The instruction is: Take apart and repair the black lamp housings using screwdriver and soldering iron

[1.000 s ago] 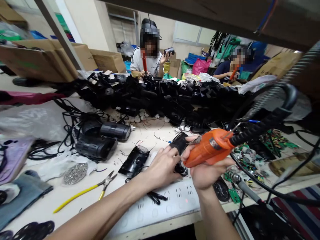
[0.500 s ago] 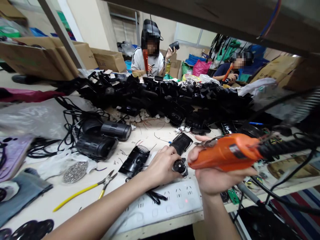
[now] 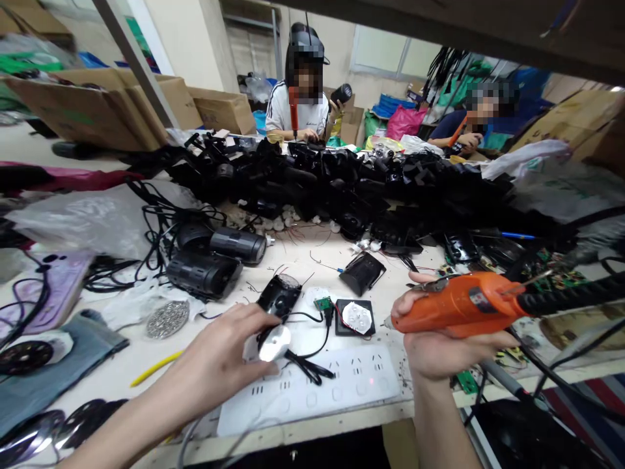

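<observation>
My left hand (image 3: 229, 348) has its thumb and fingers closed around a small round part with a shiny silver face (image 3: 275, 343), held over the power strip's far edge. My right hand (image 3: 434, 352) grips an orange electric screwdriver (image 3: 454, 305), its tip pointing left. Just left of that tip lies a square black plate with a white LED disc (image 3: 357, 318), wired to a small green circuit board (image 3: 323, 303). An open black housing (image 3: 280, 293) sits behind my left fingers. Farther back rests a black casing (image 3: 362, 273).
A white power strip (image 3: 312, 394) runs along the table's front edge. Left are yellow-handled pliers (image 3: 155, 369), mostly hidden, a pile of screws (image 3: 167, 319) and black cylindrical housings (image 3: 202, 270). A heap of black parts (image 3: 317, 176) spans the back; two people work beyond it.
My left hand has moved left with the round part, uncovering the LED disc and plate. My right hand with the screwdriver has shifted slightly right. The view has tilted a little.
</observation>
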`<state>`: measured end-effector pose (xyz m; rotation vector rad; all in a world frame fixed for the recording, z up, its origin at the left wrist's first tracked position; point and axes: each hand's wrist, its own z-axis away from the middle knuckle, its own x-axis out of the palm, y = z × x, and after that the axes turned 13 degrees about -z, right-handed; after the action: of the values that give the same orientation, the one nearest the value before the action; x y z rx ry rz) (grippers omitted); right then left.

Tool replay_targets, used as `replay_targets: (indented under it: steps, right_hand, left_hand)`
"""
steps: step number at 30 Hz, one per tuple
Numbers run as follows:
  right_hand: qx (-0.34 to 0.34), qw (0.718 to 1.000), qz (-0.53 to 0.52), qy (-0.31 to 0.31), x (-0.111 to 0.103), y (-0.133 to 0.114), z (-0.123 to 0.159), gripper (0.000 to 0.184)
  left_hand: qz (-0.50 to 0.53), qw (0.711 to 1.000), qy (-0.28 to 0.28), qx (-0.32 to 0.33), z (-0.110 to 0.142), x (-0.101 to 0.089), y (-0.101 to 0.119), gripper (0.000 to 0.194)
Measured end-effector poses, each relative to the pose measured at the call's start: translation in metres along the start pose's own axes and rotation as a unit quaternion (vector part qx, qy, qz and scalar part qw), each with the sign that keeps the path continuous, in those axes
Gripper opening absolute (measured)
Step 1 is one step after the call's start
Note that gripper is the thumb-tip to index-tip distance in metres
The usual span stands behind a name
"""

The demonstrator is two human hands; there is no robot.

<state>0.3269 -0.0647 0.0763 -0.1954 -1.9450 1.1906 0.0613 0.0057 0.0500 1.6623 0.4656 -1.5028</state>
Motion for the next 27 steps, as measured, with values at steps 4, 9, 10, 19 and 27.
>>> replay_targets:
  steps: [4, 9, 10, 19, 27]
  right_hand:
    - [-0.043, 0.999, 0.030, 0.013, -0.005, 0.002, -0.003, 0.083]
    - [-0.097, 0.994, 0.044, 0.007, -0.005, 0.004, -0.010, 0.077]
    - [-0.093, 0.995, 0.041, 0.004, -0.004, 0.004, -0.010, 0.076]
    - [-0.042, 0.998, 0.042, 0.023, -0.005, 0.011, -0.004, 0.089]
    - [-0.027, 0.999, 0.017, 0.024, -0.016, 0.019, -0.006, 0.085]
  left_hand:
    - [-0.015, 0.998, -0.046, -0.047, 0.032, 0.014, -0.011, 0.041]
    - [-0.011, 0.993, -0.085, -0.080, 0.038, 0.018, 0.001, 0.045]
    - [-0.009, 0.993, -0.088, -0.083, 0.037, 0.017, 0.004, 0.047]
    - [-0.022, 0.992, -0.110, -0.057, 0.033, 0.028, -0.006, 0.057]
    - [-0.077, 0.995, -0.008, 0.056, -0.027, -0.014, 0.034, 0.042]
